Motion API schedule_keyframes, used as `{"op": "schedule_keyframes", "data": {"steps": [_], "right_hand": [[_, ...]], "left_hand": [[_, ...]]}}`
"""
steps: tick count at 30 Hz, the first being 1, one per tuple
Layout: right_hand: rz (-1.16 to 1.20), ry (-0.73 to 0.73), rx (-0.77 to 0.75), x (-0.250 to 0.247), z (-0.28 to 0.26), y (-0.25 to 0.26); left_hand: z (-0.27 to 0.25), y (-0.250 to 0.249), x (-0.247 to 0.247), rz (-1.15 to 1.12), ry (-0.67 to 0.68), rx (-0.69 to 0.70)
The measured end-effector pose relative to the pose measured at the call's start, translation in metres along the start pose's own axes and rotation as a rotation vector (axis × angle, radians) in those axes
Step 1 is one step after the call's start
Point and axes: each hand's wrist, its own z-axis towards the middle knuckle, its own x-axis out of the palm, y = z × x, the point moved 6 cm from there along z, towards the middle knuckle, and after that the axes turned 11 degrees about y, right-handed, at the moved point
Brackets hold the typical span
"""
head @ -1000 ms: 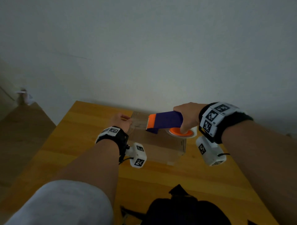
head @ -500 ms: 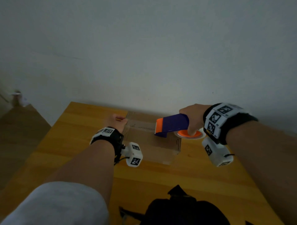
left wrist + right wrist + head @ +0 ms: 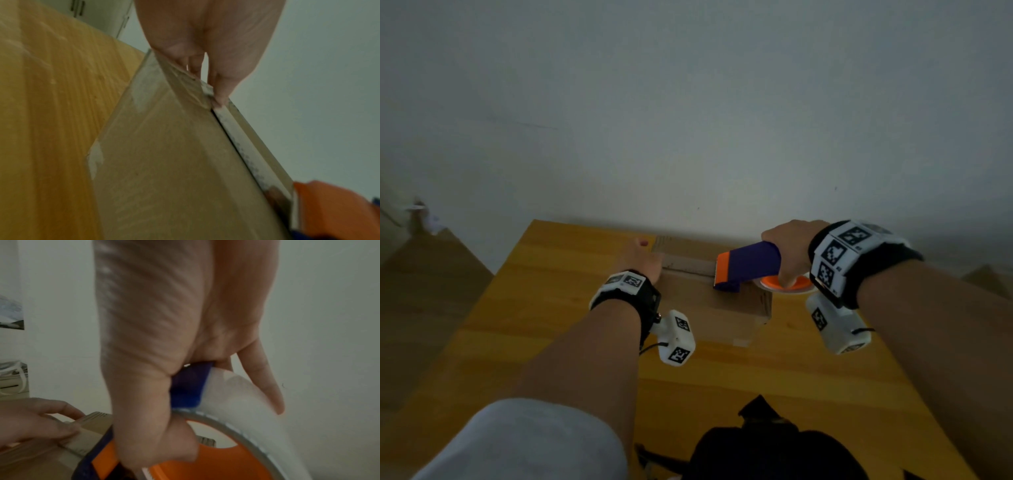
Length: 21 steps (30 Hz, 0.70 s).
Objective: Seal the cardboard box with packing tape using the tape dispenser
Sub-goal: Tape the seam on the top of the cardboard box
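A small cardboard box (image 3: 722, 308) sits on the wooden table, close to the wall. My left hand (image 3: 640, 257) rests at its left end, fingertips (image 3: 220, 99) pressing the tape's start onto the top edge. A tape strip (image 3: 688, 263) runs along the centre seam to the dispenser (image 3: 746, 267), purple with an orange nose, whose nose lies on the box top right of centre. My right hand (image 3: 791, 246) grips its handle (image 3: 187, 386), index finger lying on the tape roll (image 3: 236, 394). The roll's orange core (image 3: 787, 284) overhangs the box's right edge.
The yellow wooden table (image 3: 551, 325) ends at a pale wall just behind the box. A black bag (image 3: 774, 452) lies at the near edge. Brown floor (image 3: 421, 291) shows off the table's left side.
The dispenser has travelled to the right along the box top, leaving a longer strip of tape behind it. My left hand has stayed on the box's left end.
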Motion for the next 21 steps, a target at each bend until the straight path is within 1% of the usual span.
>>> {"op": "schedule_keyframes", "data": {"steps": [2,5,6,8,11,14,17,21], "right_hand": [[-0.013,0.008,-0.001,0.001,-0.001,0.0],[0.047,-0.059,0.01,0.001,-0.003,-0.003],[0.054,-0.051,0.004,0.001,-0.003,-0.002],[0.015,-0.003,-0.009,0.002,-0.003,0.0],[0.059,-0.002,-0.036,0.0,-0.004,0.003],[0.112,-0.01,-0.062,-0.001,-0.002,0.005],[0.192,-0.059,-0.105,-0.005,-0.001,0.009],[0.274,-0.13,-0.181,-0.012,0.002,0.02]], "left_hand": [[-0.005,-0.006,0.009,0.067,0.037,-0.007],[-0.014,-0.015,0.024,0.371,-0.003,-0.001],[-0.016,-0.016,0.029,0.442,-0.015,0.007],[-0.016,-0.016,0.034,0.511,-0.02,0.028],[-0.012,-0.014,0.033,0.516,-0.021,0.061],[-0.008,-0.008,0.024,0.498,-0.051,0.095],[0.0,-0.002,0.012,0.504,-0.076,0.117],[0.017,0.01,-0.016,0.518,-0.11,0.108]]}}
